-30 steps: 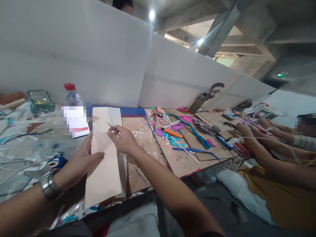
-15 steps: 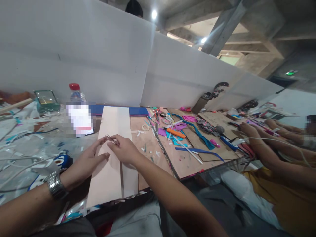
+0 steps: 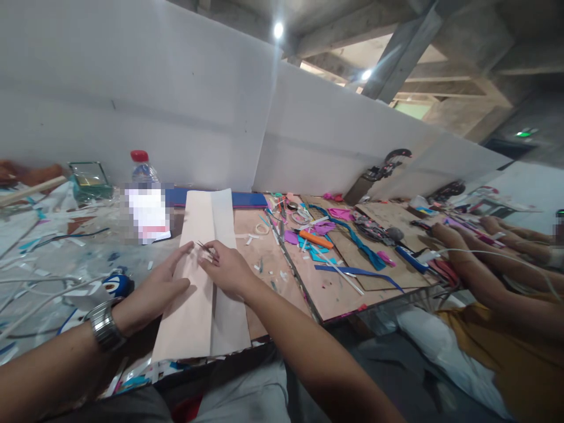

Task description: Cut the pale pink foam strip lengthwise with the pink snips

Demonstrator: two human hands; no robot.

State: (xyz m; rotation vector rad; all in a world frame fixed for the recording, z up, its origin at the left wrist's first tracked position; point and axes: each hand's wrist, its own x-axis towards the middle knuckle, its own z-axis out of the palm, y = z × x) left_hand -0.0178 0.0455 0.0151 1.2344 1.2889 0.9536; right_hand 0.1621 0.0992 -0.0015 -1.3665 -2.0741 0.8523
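A long pale folded sheet of paper (image 3: 187, 329) lies lengthwise before me, its right flap standing slightly up from a fold. My left hand (image 3: 165, 282) rests on the sheet's left side, thumb and index finger apart, with the index fingertip close to the tool's tips. In my right hand (image 3: 227, 267) is a thin, pointed metal tool that looks like tweezers (image 3: 203, 245), gripped between thumb and fingers over the middle of the sheet. My right palm covers part of the fold.
Behind the sheet lies a blue flat block (image 3: 249, 200). A lit phone (image 3: 150, 214) and a red-capped bottle (image 3: 143, 167) stand to the left, near cables. Rightward are a tape roll (image 3: 261, 228), an orange cutter (image 3: 316, 238), coloured scraps and another person's hands (image 3: 447, 235).
The sheet's right flap has lifted and its fold line has shifted a little left. Both hands have moved slightly, with the tool still in my right hand.
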